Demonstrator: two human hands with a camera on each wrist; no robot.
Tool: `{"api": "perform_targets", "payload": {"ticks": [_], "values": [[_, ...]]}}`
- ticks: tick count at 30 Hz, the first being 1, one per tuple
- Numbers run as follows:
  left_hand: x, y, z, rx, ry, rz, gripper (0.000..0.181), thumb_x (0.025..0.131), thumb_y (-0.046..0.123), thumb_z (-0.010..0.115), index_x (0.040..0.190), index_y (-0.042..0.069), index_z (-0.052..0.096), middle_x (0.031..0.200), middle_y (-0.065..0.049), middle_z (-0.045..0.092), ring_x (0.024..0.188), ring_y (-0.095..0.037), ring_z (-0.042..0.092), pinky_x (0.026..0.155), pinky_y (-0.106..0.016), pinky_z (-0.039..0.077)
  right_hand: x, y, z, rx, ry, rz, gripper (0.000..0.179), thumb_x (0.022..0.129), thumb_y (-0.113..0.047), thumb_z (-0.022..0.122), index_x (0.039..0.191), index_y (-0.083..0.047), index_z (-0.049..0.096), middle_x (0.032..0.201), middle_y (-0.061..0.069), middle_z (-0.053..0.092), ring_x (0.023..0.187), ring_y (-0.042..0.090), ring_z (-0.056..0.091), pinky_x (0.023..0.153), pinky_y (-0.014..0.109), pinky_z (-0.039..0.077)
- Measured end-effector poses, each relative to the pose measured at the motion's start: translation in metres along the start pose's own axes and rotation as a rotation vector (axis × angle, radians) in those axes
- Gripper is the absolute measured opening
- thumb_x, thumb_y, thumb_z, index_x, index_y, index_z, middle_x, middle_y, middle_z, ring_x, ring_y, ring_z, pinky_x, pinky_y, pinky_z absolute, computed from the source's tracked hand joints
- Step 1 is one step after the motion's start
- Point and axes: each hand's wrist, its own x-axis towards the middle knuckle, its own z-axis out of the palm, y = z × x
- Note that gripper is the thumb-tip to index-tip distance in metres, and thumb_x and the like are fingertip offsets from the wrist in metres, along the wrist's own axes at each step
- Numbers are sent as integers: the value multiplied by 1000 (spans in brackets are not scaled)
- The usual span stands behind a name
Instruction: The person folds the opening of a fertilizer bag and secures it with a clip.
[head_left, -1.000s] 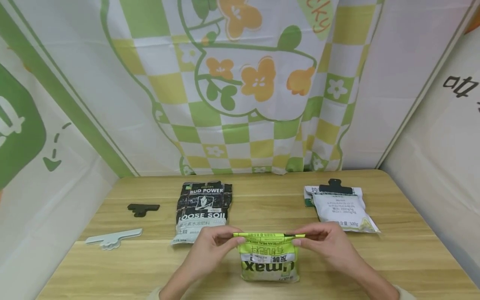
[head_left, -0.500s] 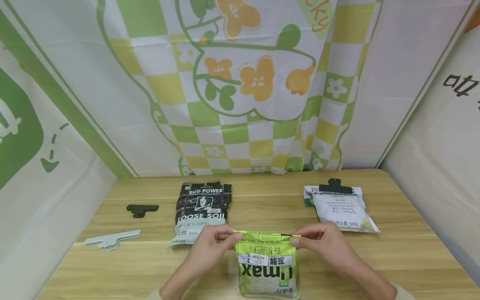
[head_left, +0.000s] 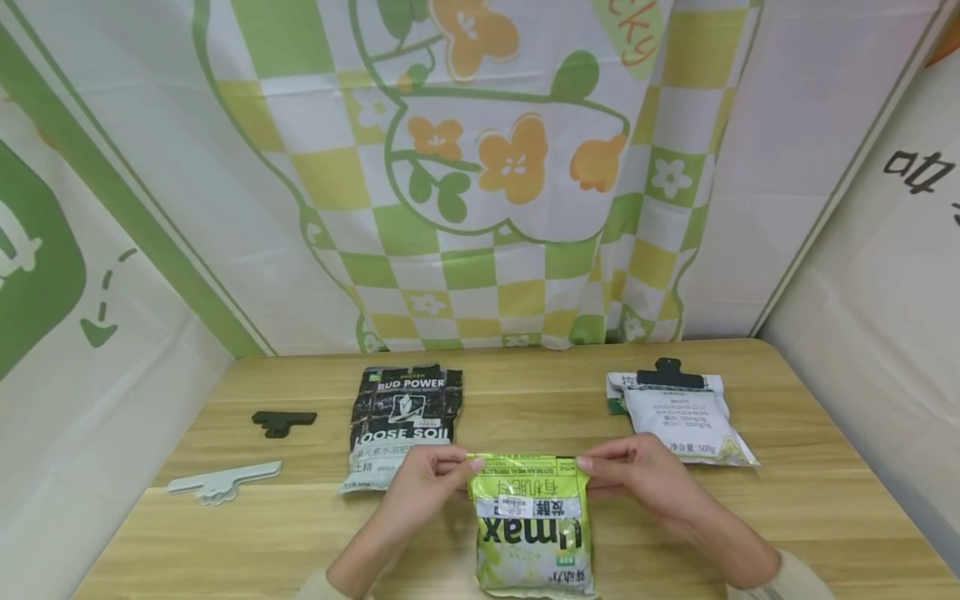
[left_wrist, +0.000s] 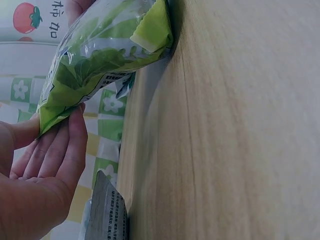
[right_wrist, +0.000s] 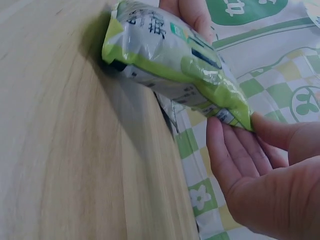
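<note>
As the head view shows, the left hand (head_left: 427, 483) and the right hand (head_left: 651, 479) each pinch one corner of the green bag (head_left: 534, 550) along its flat edge; it is at the near middle of the surface (head_left: 300, 542), nearer than the black bag (head_left: 405, 417) and the white bag (head_left: 686, 425).

From the left wrist, the flat edge is raised and the plump end dips to the surface or close to it. The plastic is glossy, so a loose hold would likely slip.

From the right wrist, the other corner sits between thumb and fingers; the bulging body looks soft, probably heavy towards the full end, and not fragile. Those corners seem a sound hold, with a palm beneath for lifting.
</note>
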Motion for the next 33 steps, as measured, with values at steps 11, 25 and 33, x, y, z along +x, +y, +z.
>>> {"api": "perform_targets", "payload": {"ticks": [11,25,33], "values": [[2,-1,0,-58,1,-16,28,99,21,72,109,-6,74,101,-18,81,85,-18,80,82,-34,67,5,5,1,104,25,55,24,97,-13,75,115,2,77,108,2,81,96,16,79,94,36,65],[0,-4,-1,-35,5,-47,32,100,22,71,117,-5,71,105,-17,80,91,-20,78,89,-40,66,7,6,2,102,29,72,34,96,-13,76,120,11,71,105,3,79,94,16,79,91,37,65],[-2,0,-5,8,-6,-45,36,100,22,71,124,-4,68,114,-18,78,95,-24,78,92,-39,66,7,5,1,118,29,79,16,96,-11,75,109,-2,78,102,1,80,93,16,79,90,36,65]]}}
